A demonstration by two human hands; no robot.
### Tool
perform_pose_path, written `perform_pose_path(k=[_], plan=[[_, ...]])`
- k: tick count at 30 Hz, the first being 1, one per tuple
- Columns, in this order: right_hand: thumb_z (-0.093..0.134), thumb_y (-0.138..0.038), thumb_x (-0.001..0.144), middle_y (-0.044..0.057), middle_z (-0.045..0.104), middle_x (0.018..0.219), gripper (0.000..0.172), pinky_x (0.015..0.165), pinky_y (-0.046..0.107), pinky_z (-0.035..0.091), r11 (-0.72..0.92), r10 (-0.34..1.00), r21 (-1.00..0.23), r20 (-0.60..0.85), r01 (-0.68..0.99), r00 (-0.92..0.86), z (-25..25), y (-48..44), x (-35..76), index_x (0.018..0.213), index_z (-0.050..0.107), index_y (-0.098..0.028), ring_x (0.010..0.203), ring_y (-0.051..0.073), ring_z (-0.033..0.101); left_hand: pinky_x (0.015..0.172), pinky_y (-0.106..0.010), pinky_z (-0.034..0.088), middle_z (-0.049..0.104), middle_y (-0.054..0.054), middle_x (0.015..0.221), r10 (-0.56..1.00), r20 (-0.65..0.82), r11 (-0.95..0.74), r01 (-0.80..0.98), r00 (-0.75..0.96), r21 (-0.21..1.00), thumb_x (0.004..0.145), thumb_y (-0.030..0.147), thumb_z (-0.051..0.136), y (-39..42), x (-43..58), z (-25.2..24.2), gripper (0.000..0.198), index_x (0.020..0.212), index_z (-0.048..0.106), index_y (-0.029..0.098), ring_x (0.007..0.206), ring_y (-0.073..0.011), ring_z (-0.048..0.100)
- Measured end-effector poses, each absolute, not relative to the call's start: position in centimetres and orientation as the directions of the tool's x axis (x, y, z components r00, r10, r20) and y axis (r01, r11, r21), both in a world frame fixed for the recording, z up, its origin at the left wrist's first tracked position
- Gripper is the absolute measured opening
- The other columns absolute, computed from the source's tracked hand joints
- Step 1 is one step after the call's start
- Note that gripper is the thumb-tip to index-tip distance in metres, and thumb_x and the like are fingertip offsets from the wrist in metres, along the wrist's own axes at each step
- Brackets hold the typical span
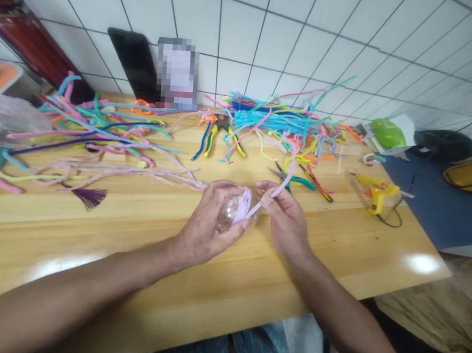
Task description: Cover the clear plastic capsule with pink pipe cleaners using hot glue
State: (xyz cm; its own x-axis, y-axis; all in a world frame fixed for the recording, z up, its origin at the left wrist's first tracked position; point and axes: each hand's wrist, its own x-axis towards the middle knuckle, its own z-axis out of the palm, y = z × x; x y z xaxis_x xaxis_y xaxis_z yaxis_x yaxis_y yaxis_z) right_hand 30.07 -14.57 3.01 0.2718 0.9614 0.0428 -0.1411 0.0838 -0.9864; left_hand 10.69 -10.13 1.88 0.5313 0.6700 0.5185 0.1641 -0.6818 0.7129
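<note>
My left hand [209, 223] is wrapped round a clear, shiny ball [229, 212] held just above the table. Pale lilac pipe cleaner [282, 186] is wound several times round the ball's right part, and its free length curves up and away to the right. The fingers of my right hand [285, 217] pinch that strand close to the ball. More lilac strands [156, 174] lie on the wood to the left of my left hand. The far side of the ball is hidden by my fingers.
Loose coloured pipe cleaners [271, 121] heap along the tiled wall. Pliers [211, 139], more hand tools [303, 181] and a yellow glue gun [377, 191] lie on the table [140, 309]. A purple tassel [91, 197] is at left; a dark phone [133, 63] leans on the wall.
</note>
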Motion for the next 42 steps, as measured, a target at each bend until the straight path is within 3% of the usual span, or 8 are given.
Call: perform_pose_path(k=[3,10,16,42], plan=[[0.088,-0.048,0.087,0.004,0.078,0.122,0.021,0.105,0.041,0.056,0.108,0.955,-0.988,0.071,-0.113,0.290,3.23,-14.67,30.16,0.089,0.078,-0.029,0.117,0.025,0.070,0.115,-0.055,0.051,0.057,-0.013,0.139,0.668,0.522,-0.685,0.166,0.531,0.709,0.100,0.025,0.071,-10.14,10.68,1.88,0.051,0.146,0.047,0.028,0.138,-0.0315,0.055],[0.089,-0.051,0.085,0.003,0.078,0.117,0.025,0.094,0.035,0.059,0.014,0.971,-0.982,-0.031,-0.188,0.238,2.65,-14.31,29.92,0.098,0.082,-0.031,0.103,0.022,0.072,0.117,-0.054,0.049,0.056,-0.014,0.143,0.632,0.522,-0.708,0.153,0.572,0.690,0.101,0.023,0.068,-10.24,10.65,1.83,0.053,0.148,0.046,0.027,0.141,-0.0312,0.052],[0.091,-0.050,0.082,0.003,0.079,0.116,0.027,0.093,0.035,0.059,-0.009,0.970,-0.978,-0.058,-0.206,0.235,2.60,-14.18,29.57,0.090,0.078,-0.028,0.102,0.022,0.072,0.119,-0.057,0.047,0.058,-0.013,0.144,0.609,0.534,-0.725,0.138,0.586,0.675,0.100,0.022,0.068,-10.16,10.60,1.74,0.055,0.150,0.046,0.028,0.142,-0.0322,0.051],[0.087,-0.044,0.084,0.003,0.077,0.124,0.021,0.092,0.033,0.058,0.012,0.980,-0.973,-0.033,-0.229,0.194,2.30,-14.20,29.37,0.093,0.076,-0.028,0.106,0.020,0.071,0.118,-0.056,0.048,0.057,-0.013,0.142,0.609,0.556,-0.736,0.143,0.566,0.661,0.100,0.020,0.066,-10.28,10.62,1.55,0.054,0.149,0.046,0.027,0.142,-0.0320,0.051]])
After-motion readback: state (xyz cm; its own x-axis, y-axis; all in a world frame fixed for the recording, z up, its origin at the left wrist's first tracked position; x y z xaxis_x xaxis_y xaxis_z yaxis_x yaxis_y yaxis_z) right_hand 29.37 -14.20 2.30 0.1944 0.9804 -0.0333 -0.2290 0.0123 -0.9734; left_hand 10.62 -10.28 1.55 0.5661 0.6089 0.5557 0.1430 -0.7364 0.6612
